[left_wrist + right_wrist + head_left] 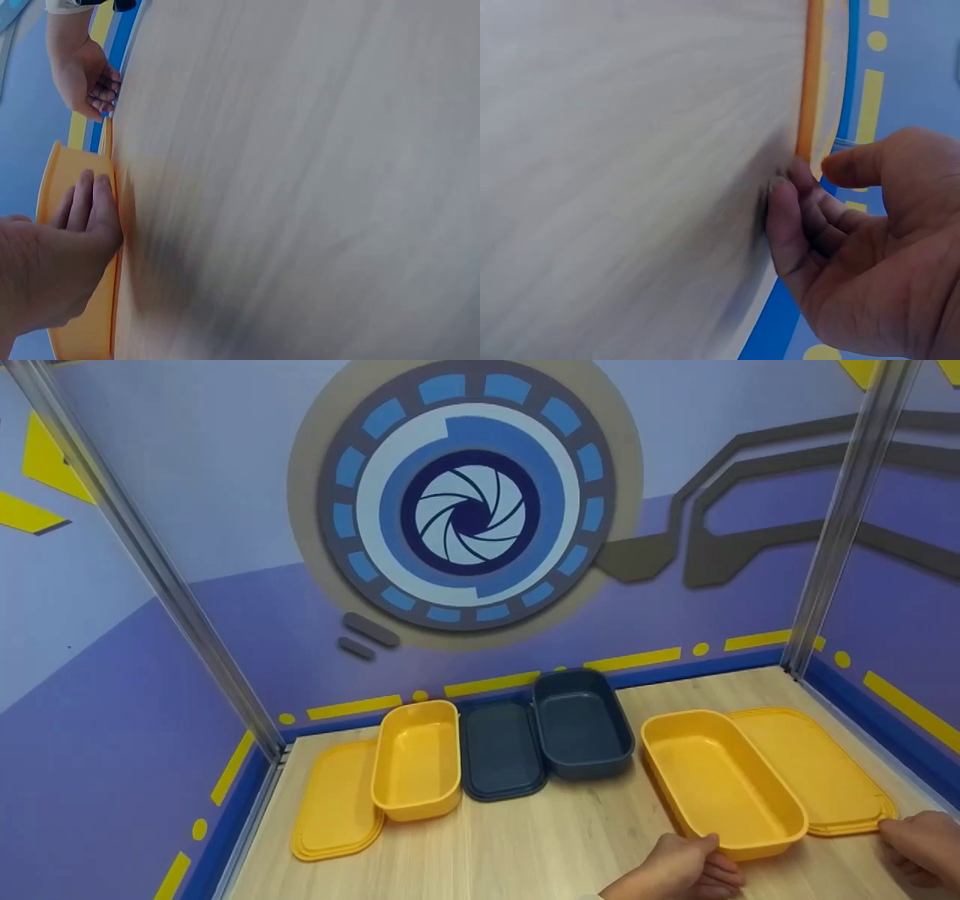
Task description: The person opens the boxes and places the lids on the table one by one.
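In the head view a yellow lunch-box base [720, 787] lies at the right, overlapping the left part of its flat yellow lid [832, 780]. My left hand [679, 866] is at the base's near left corner, its thumb tip at the wall. In the left wrist view its fingers [81, 206] extend fairly straight along the base's outer side. At the near right corner of the lid, my right hand [926, 844] pinches the edge between thumb and fingers. The right wrist view shows the lid's thin orange edge [808, 90] meeting those fingertips [801, 176].
At the left lie another yellow lid [337, 799] and yellow base [418, 765]. Beside them are a dark blue lid [502, 750] and a dark blue base [583, 727], near the back wall [247, 645]. Walls with metal posts [847, 510] border the wooden table [517, 847].
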The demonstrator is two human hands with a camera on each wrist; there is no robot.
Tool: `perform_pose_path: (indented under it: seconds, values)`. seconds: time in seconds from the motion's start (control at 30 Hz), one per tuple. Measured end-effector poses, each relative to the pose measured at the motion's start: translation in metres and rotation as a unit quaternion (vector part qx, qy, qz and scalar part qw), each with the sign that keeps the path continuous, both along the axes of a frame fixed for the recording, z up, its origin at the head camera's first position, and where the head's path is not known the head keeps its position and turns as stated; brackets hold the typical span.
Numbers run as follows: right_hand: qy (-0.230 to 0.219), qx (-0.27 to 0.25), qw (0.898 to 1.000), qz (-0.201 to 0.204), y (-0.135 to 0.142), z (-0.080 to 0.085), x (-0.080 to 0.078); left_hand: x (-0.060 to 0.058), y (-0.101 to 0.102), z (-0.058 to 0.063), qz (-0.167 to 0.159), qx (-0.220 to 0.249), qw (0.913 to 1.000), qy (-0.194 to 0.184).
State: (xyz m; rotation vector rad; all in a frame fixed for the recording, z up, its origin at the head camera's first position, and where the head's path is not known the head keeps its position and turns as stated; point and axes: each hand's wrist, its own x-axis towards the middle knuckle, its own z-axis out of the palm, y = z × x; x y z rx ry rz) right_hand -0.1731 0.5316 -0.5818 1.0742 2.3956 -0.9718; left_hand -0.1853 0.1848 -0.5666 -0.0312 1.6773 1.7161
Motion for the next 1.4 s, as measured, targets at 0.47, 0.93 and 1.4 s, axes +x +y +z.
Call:
perform_pose_path:
  seconds: [0.47,0.93,1.4]
  values:
    - [0.033,-0.036,0.997,-0.056,-0.015,-0.006,-0.005,0.005,0.015,0.001,-0.025,0.066,0.9963,-0.049]
    - [0.105,-0.048,0.993,0.018,-0.018,-0.008,-0.017,-0.006,0.022,-0.007,0.01,0.074,0.9962,-0.046]
    - [0.103,-0.022,0.99,0.099,-0.023,-0.002,-0.041,-0.037,0.022,-0.008,0.049,0.077,0.9959,-0.003]
